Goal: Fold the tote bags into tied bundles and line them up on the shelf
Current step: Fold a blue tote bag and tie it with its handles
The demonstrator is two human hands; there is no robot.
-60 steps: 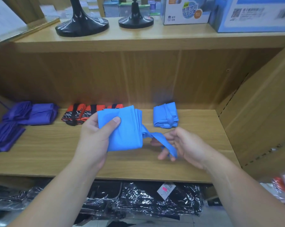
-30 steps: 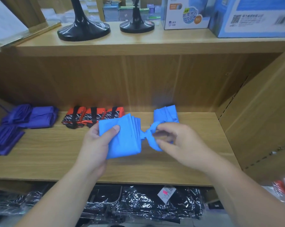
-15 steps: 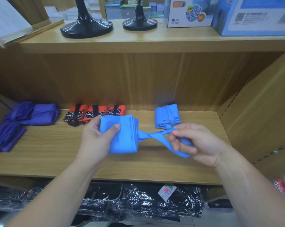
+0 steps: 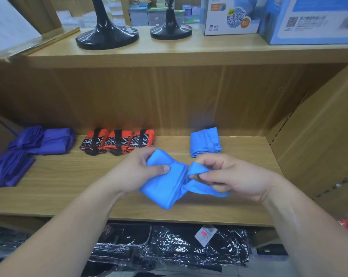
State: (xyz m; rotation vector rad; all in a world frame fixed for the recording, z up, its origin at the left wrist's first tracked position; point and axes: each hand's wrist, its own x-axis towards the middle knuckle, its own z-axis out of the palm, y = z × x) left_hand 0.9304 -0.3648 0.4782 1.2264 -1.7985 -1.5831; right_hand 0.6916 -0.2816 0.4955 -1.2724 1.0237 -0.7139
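Note:
My left hand grips a folded blue tote bag above the wooden shelf, thumb pressed on its top face. My right hand pinches the bag's blue strap, which loops round the folded bag's right end. A finished blue bundle lies at the back of the shelf, just beyond my right hand. Three orange-and-black tied bundles stand in a row to its left. Purple bags lie at the far left.
An upper shelf holds two black stand bases and blue-and-white boxes. A wooden side panel closes the shelf on the right. Black plastic-wrapped goods lie below the shelf's front edge.
My right hand has brought the strap back in close to the folded bag and looped it. The left hand has tilted the bag and lowered it slightly.

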